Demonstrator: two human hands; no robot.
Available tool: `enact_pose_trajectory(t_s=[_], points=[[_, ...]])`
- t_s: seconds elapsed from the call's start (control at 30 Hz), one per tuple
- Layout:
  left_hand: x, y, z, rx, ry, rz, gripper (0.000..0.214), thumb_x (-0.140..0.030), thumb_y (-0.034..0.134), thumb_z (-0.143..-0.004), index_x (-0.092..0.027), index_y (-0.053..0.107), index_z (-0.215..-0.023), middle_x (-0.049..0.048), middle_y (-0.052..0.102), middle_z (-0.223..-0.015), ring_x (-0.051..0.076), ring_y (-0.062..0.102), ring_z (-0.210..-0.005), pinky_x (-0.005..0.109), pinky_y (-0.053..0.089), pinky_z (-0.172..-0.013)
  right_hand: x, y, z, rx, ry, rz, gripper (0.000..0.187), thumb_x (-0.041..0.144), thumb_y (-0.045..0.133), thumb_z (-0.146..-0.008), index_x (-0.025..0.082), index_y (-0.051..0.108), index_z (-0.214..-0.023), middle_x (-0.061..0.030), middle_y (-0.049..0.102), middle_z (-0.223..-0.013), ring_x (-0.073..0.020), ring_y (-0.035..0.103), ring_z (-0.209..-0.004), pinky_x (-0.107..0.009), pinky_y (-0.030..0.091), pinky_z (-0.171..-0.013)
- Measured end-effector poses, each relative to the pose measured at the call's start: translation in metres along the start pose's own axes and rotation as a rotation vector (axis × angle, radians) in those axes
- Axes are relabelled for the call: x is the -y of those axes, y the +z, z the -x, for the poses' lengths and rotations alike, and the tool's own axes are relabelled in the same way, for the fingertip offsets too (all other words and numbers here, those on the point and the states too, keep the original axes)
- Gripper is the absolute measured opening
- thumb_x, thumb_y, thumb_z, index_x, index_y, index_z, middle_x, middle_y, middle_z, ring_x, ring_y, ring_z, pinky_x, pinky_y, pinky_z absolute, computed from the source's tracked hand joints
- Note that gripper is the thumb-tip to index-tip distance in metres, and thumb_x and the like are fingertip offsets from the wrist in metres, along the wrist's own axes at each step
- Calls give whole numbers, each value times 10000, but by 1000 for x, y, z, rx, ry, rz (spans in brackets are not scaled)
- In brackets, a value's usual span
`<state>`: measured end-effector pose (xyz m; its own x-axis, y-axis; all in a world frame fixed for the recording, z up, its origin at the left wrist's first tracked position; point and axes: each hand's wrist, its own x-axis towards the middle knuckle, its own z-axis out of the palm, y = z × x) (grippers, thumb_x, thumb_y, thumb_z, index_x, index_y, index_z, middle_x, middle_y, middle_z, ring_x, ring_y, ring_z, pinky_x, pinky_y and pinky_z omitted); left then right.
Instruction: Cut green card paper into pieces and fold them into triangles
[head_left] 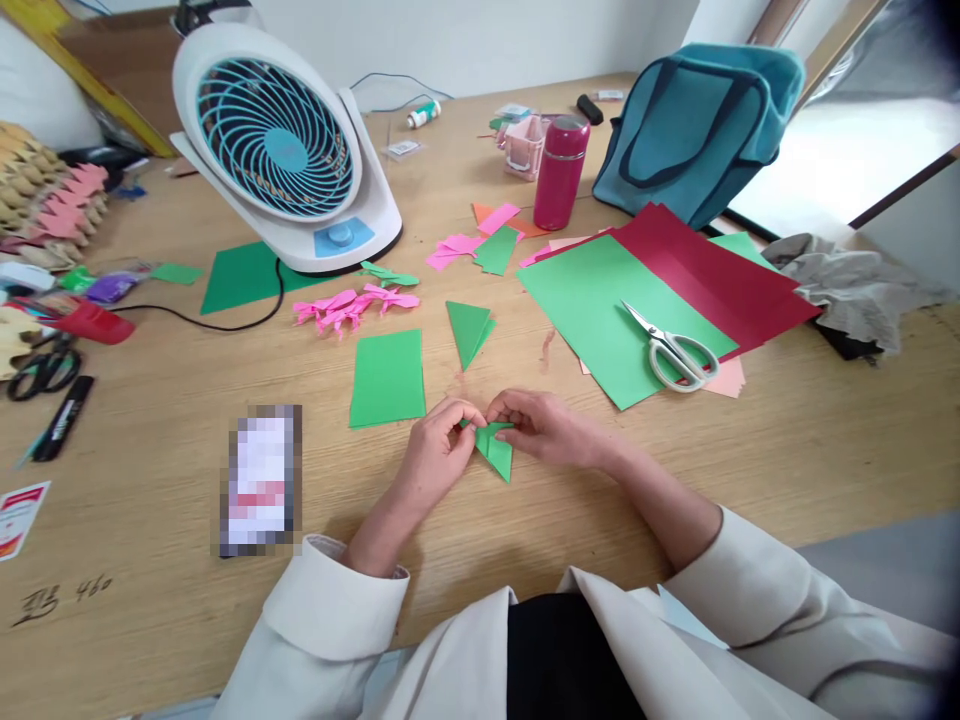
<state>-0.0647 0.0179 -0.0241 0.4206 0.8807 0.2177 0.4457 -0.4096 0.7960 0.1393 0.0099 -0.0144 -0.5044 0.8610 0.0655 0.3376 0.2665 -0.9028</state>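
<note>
Both my hands pinch a small folded green paper piece (496, 452) just above the wooden table (150, 430) near its front edge. My left hand (439, 450) grips its upper left corner with fingers curled. From the right, my right hand (544, 428) holds the upper edge between thumb and fingers. The pointed end of the piece hangs down toward me. A green paper rectangle (388, 377) and a folded green triangle (467, 331) lie just beyond my hands.
A white and blue fan (281, 150) stands at back left, its cord trailing. Green (600, 310) and red sheets (720, 275) with scissors (671, 350) lie right. Pink folded shapes (352, 307), a magenta bottle (559, 172), a teal bag (697, 125), and black scissors (45, 368) lie about.
</note>
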Motion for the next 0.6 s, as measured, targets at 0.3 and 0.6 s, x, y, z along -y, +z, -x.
enact_pose_trajectory(t_s=[0.3, 0.6], points=[[-2, 1, 1, 39, 47, 19, 257, 33, 507, -763, -181, 644, -799, 17, 647, -886, 139, 614, -858, 262, 457, -776, 3, -5, 0, 49, -21, 116, 10, 153, 606, -867, 149, 608, -876, 13, 520, -782, -87, 456, -629, -225, 367, -601], [-2, -1, 5, 162, 6, -20, 347, 49, 432, -763, -180, 692, -777, 11, 610, -882, 98, 546, -693, 220, 400, -592, -3, -8, 4, 110, -103, 181, 127, 55, 620, -810, 155, 667, -872, -35, 546, -912, -94, 504, -690, -224, 401, -649]])
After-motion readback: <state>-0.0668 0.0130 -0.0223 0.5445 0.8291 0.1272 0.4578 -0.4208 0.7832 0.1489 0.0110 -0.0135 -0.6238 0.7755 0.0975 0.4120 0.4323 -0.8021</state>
